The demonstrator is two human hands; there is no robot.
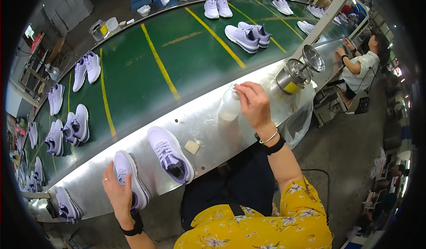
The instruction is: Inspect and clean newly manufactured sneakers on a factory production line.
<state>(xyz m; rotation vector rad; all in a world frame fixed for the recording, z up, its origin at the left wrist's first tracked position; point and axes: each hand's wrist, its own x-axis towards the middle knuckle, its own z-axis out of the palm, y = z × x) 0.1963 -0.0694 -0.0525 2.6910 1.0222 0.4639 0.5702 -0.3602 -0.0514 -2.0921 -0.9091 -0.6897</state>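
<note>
Step in hand: seems to be handling the white bottle (pixel 228 106) at frame centre, beside the shoes.
Right hand (pixel 256 107): thumb and fingers pinched narrow on the bottle's cap.
Left hand (pixel 117 189): fingers spread loosely at the near lilac shoe (pixel 128 167), lower left; firm contact cannot be told.
Second shoe (pixel 165 148): right of the first, near a pale pad (pixel 191 147).
Next move: lifting or turning the bottle would call for a steady pinch, probably.
Bottle contents: translucent walls, cloudy lower part; liquid cannot be confirmed.
Metal pot (pixel 284 81): right of centre, dish-topped; inside hidden.
</note>
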